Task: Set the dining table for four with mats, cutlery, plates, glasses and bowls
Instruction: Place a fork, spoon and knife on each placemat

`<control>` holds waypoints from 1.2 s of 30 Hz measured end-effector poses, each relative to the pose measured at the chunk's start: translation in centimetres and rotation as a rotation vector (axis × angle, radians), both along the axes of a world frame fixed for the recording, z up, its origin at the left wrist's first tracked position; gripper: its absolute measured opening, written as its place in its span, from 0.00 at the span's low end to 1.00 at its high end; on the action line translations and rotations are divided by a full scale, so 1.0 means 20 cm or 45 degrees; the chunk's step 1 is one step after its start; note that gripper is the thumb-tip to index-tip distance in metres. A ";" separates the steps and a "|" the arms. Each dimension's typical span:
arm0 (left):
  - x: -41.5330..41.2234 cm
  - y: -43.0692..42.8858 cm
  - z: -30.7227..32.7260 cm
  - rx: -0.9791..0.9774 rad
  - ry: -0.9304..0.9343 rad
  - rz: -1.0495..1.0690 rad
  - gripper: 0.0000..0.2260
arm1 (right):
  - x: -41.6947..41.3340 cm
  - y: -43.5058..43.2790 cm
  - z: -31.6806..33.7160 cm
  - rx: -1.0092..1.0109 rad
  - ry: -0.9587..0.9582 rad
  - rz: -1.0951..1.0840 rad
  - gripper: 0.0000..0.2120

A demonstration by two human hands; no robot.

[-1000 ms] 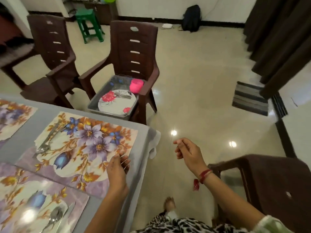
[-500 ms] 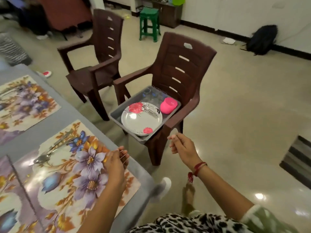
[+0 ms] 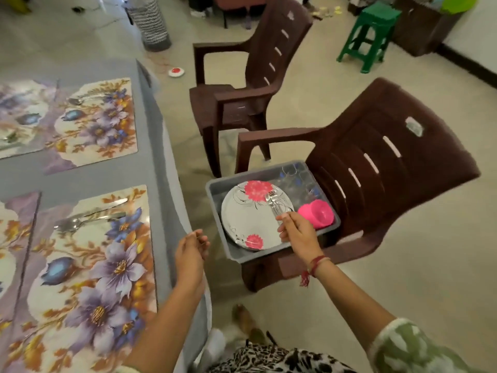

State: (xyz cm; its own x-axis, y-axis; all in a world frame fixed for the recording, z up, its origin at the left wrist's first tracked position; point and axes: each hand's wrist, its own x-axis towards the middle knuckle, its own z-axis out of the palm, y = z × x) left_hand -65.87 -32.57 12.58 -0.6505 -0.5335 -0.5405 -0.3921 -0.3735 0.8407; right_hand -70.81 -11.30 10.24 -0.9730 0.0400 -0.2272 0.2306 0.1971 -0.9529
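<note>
Left side: surface (image 3: 80, 181) edge lined with 2 mats (image 3: 94, 265) bearing cutlery (image 3: 88, 219). Narrow floor (image 3: 193, 168) gap to chair (image 3: 390, 170) carrying grey tub (image 3: 269, 255): plate (image 3: 247, 219), glasses (image 3: 298, 179), pink bowl (image 3: 317, 214), forks (image 3: 273, 201). Grip of right hand (image 3: 297, 234) pinched on forks; grip of left hand (image 3: 191, 254) curled by surface edge, contents unclear.

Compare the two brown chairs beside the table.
The near chair carries a grey tub of plates, forks and a pink bowl on its seat; the far chair shows nothing on its seat. The right hand is at the near chair's tub; the far chair stands farther along the table. Both are brown plastic armchairs with slotted backs.
</note>
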 end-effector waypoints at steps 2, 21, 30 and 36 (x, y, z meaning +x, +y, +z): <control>-0.10 0.05 -0.06 0.052 -0.030 0.035 0.10 | -0.12 0.03 -0.07 0.037 -0.036 0.015 0.10; -0.88 0.45 -1.07 -0.091 -0.415 0.102 0.10 | -1.01 0.21 -1.32 0.738 -0.492 0.306 0.18; -0.92 0.51 -1.20 -0.088 -0.526 0.133 0.10 | -1.07 0.11 -1.48 0.942 -0.449 0.332 0.13; -0.92 0.50 -1.17 -0.066 -0.504 0.127 0.10 | -1.10 0.04 -1.48 1.164 -0.532 0.465 0.13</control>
State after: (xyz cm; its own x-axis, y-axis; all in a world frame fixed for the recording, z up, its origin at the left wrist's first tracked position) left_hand -84.28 -22.57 -10.79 -0.3413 -0.6167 -0.7094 -0.6529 -0.3874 0.6509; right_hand -92.90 -10.53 -19.36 -0.8127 0.0859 -0.5763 0.2870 0.9198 -0.2675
